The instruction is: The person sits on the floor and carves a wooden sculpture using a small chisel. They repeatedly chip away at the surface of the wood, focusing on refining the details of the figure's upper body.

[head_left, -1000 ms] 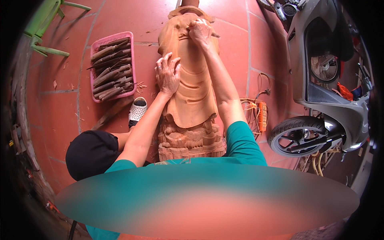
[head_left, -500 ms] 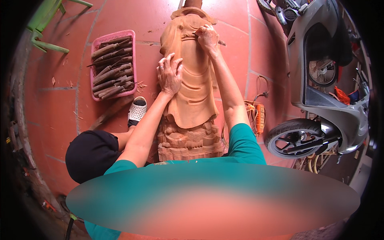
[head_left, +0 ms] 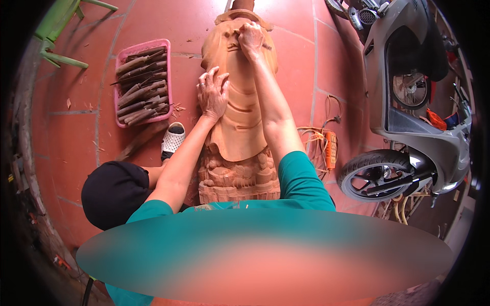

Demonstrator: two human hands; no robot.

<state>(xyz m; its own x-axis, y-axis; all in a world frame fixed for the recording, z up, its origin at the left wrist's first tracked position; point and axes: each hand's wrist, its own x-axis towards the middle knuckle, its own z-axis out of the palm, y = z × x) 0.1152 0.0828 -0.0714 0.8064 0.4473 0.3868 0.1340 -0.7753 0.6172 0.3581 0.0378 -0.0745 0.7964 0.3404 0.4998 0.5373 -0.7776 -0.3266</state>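
A carved wooden statue (head_left: 237, 117) with robe-like folds lies lengthwise before me, its rough carved base (head_left: 237, 178) nearest my body. My right hand (head_left: 251, 41) is closed around a slim carving chisel (head_left: 267, 47) over the upper part of the figure. The chisel's end sticks out to the right of my fist; most of it is hidden by the fingers. Lower down, my left hand (head_left: 212, 96) rests against the statue's left edge, fingers bent and apart, holding nothing.
Left of the statue stands a pink basket (head_left: 170, 76) full of wood-handled carving tools. A green stool (head_left: 53, 30) is far left. At right are an orange power strip (head_left: 331, 150) with cords and a grey motorbike (head_left: 429, 117). A black-capped head (head_left: 115, 196) is at lower left.
My right hand has moved a little farther up and to the left over the statue with the chisel. My left hand stays at the statue's edge, and the view has shifted slightly.
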